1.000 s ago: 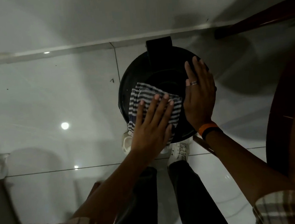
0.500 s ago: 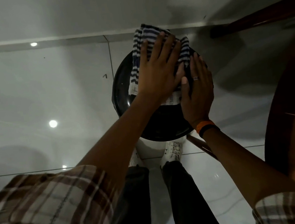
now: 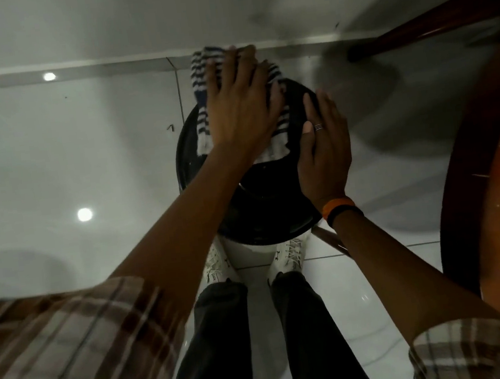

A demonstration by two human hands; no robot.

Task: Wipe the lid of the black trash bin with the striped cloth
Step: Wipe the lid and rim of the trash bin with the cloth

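The black round trash bin lid [image 3: 263, 206] sits on the floor just in front of my feet. A blue-and-white striped cloth [image 3: 200, 79] lies over the lid's far edge. My left hand [image 3: 242, 103] presses flat on the cloth, fingers spread, reaching past the far rim. My right hand [image 3: 324, 152] rests flat on the lid's right side, fingers together, with a ring and an orange and black wristband. Most of the cloth is hidden under my left hand.
A glossy white tiled floor [image 3: 68, 166] surrounds the bin, and a white wall [image 3: 129, 19] stands just behind it. A round wooden table [image 3: 492, 193] fills the right side, with a dark wooden leg [image 3: 430, 28] at the upper right. My white shoes [image 3: 216, 264] touch the bin's near side.
My left hand swept the cloth from the lid's near left side to its far edge, and has now pushed it slightly further. My right hand stayed on the lid's right side.
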